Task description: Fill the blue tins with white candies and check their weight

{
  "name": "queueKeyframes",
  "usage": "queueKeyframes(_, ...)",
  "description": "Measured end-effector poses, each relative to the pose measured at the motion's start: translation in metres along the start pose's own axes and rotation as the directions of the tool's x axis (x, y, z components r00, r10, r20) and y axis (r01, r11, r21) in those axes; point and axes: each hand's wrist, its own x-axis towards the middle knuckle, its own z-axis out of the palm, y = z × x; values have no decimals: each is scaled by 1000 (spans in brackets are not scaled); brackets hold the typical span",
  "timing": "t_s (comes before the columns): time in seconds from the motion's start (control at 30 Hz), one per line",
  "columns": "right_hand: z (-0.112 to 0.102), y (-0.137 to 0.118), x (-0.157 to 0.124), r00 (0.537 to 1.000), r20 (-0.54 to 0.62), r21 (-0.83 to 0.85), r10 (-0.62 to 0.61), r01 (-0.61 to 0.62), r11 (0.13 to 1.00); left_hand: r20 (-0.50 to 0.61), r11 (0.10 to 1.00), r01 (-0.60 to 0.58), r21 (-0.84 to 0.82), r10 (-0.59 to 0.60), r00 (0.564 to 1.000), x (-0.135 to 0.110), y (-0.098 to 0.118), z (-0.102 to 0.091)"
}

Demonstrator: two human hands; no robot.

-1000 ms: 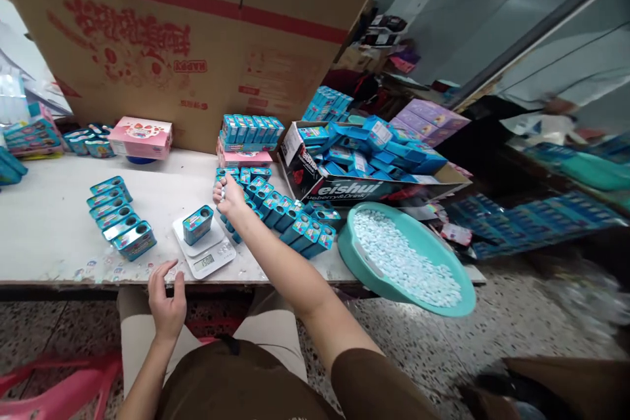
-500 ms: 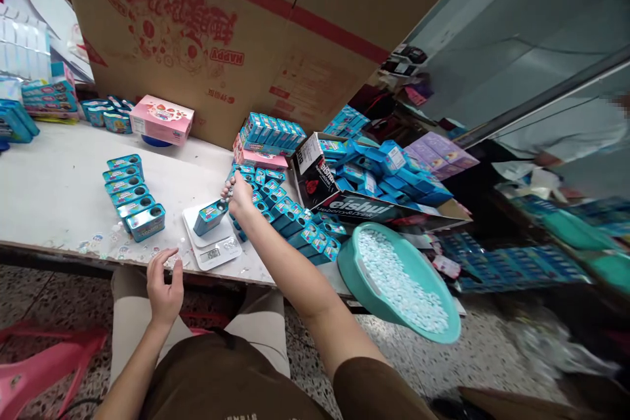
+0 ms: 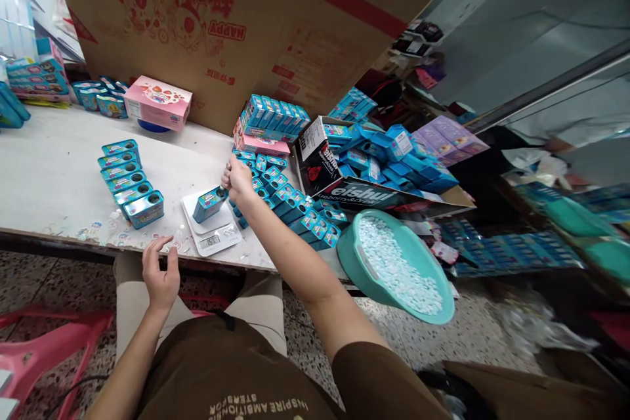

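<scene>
My right hand point(image 3: 237, 182) is closed in a pinch over the open top of a small blue tin point(image 3: 209, 203). The tin stands tilted on a white digital scale point(image 3: 222, 226) near the table's front edge. Whether the fingers touch the tin is unclear. My left hand point(image 3: 160, 275) hovers just below the table edge, left of the scale, with its fingers loosely apart and nothing in them. A teal basin point(image 3: 352, 256) of small white candies juts over the table edge to the right of my forearm.
A row of open blue tins point(image 3: 126, 180) lies left of the scale, and more tins point(image 3: 295, 207) lie to its right. Behind them is a carton of blue packs point(image 3: 378, 161), a pink box point(image 3: 157, 102) and a big cardboard box point(image 3: 256, 26). A pink stool point(image 3: 44, 341) stands at the lower left.
My right hand came down from above the tins to the tin on the scale, and the tin now leans. The left hand stayed by the table edge. The view shifted left.
</scene>
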Motion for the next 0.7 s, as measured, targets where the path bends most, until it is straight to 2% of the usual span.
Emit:
queueKeyframes(0.27, -7, -14, -9, 999, 2, 28, -40, 40, 999, 9, 1000, -15, 1, 15, 1000, -1, 2, -1)
queueKeyframes(0.53, -30, -25, -20, 995, 27, -24, -96, 97, 995, 16, 1000, -1, 15, 1, 1000, -3, 2, 0)
queueKeyframes(0.7, -45, -26, -20, 998, -1, -28, -59, 59, 998, 28, 1000, -4, 22, 4, 1000, -3, 3, 2)
